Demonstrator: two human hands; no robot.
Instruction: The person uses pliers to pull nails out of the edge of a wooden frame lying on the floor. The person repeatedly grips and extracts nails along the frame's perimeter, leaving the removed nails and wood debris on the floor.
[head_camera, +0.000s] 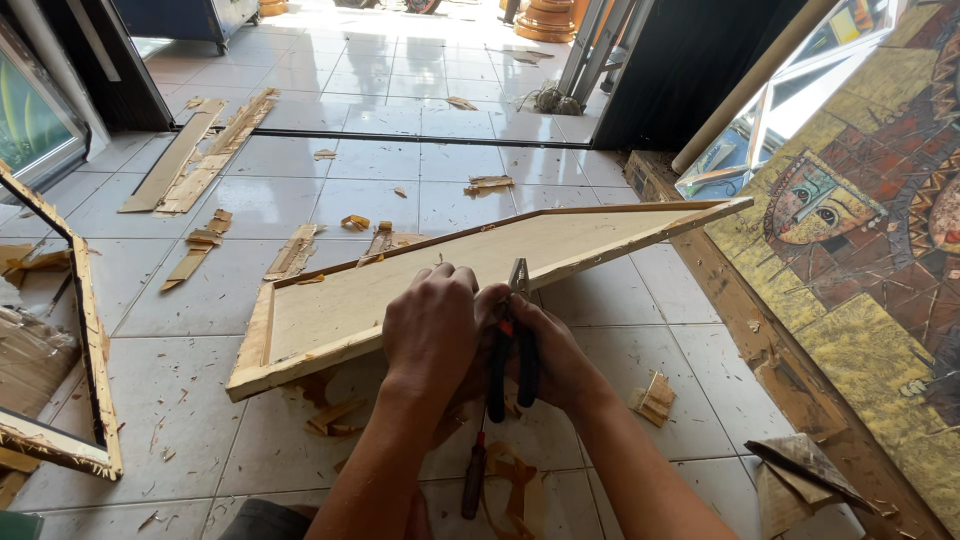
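A long wooden frame with a pale backing board (440, 275) lies tilted over the tiled floor, its near edge raised toward me. My left hand (430, 325) presses on the near rail of the frame. My right hand (545, 350) grips black-handled pliers (512, 345), whose jaws sit at the frame's near edge. A screwdriver with a dark red handle (473, 480) lies on the floor below my hands.
Wood strips and splinters (205, 150) litter the tiles. A gilded frame (85, 340) lies at the left. A painted canvas (860, 250) leans at the right beside a mirror. An open doorway is at the back.
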